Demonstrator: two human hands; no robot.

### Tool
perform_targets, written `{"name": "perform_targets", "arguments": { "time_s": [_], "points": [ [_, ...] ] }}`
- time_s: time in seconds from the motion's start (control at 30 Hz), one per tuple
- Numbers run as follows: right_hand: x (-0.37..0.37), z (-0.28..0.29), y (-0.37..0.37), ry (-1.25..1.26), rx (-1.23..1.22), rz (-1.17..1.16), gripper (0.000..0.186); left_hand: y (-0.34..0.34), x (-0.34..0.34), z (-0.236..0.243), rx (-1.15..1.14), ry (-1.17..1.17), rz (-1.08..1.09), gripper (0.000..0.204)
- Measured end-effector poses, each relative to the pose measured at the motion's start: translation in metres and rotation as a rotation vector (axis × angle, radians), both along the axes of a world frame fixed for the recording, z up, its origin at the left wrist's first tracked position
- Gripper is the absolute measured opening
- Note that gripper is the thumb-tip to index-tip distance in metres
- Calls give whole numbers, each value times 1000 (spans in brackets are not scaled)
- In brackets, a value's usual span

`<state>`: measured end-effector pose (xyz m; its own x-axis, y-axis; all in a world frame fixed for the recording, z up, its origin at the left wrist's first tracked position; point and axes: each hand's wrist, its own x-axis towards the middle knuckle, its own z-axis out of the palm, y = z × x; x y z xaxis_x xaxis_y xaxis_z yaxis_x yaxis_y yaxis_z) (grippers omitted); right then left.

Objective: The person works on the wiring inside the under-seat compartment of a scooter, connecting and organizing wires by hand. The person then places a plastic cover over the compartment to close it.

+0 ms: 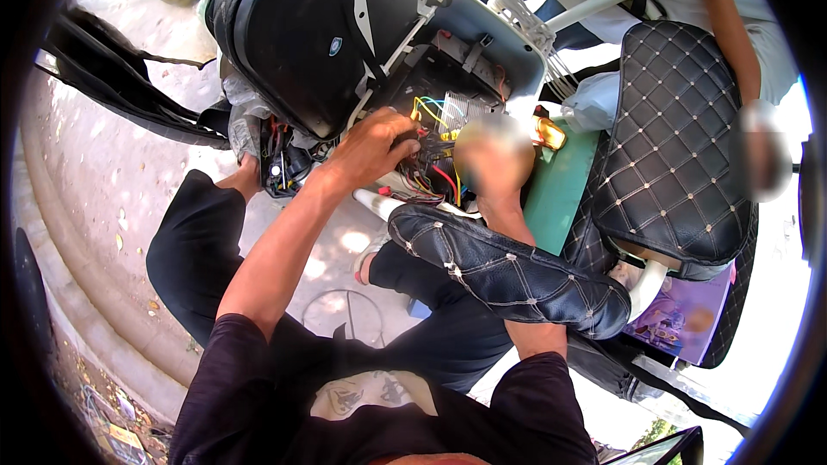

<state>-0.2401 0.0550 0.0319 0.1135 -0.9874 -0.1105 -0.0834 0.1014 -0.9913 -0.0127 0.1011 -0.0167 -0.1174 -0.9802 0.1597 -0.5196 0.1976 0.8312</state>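
My left hand (375, 148) reaches into an open compartment (508, 34) beneath a raised black seat. Its thumb and index finger close on thin coloured wires (419, 112) there. Beside it, my right hand (495, 159) is over the same wiring; its fingers are blurred, so what it holds cannot be made out. Red and yellow wires (444, 174) run between and below the two hands. Behind them sits a silver finned metal box (465, 106), like a controller. A shiny yellow piece (549, 133) lies just right of my right hand.
The raised black seat (284, 43) stands at the upper left. A black quilted armrest (508, 267) crosses over my right forearm. On the right is a quilted backrest (672, 138), with another person's arm (732, 26) beside it. A green panel (556, 194) lies between.
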Motion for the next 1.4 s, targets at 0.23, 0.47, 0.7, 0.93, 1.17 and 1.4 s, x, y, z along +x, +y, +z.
{"name": "perform_targets", "arguments": {
  "time_s": [0.23, 0.47, 0.7, 0.93, 1.17, 1.4],
  "points": [
    [-6, -20, -6, -84, 169, -15, 48, 1, -5, -9, -35, 142, 106, 39],
    [-20, -29, -14, -128, 311, -78, 51, -10, -5, -7, 56, 259, -9, 43],
    [-14, -22, -15, -93, 345, -87, 49, -32, 0, -6, 69, 128, -22, 16],
    [-22, -24, -22, -63, 399, -36, 51, -23, -22, -21, -34, 173, 252, 12],
    [-13, -22, -20, -48, 379, -49, 40, 2, -29, -33, -99, 198, 202, 27],
    [-21, -30, -22, -136, 426, -59, 39, 8, -35, -23, -57, -80, 104, 33]
  ]
}}
